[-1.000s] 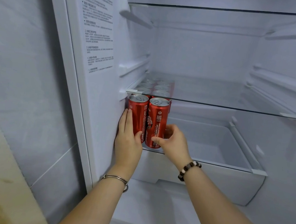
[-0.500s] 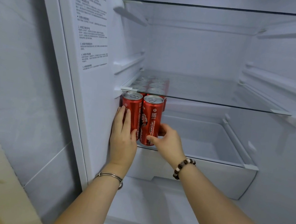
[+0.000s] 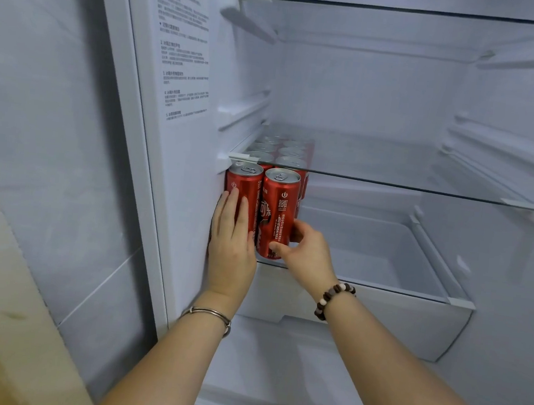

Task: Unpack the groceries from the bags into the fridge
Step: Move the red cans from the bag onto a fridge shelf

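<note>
Two rows of red cans are lined up against the fridge's left wall, under the glass shelf. The front-left can is pressed by the left hand, fingers flat and straight; the front-right can is gripped low by the right hand. Both stand upright, dead ahead of the hands, so a straight push rearward is probably needed.

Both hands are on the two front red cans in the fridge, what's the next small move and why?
Probably slide both back under the glass shelf against the cans behind. The left front can, under the flat left hand, and the right front can, gripped by the right hand, stand with tops ahead of the glass edge.
</note>
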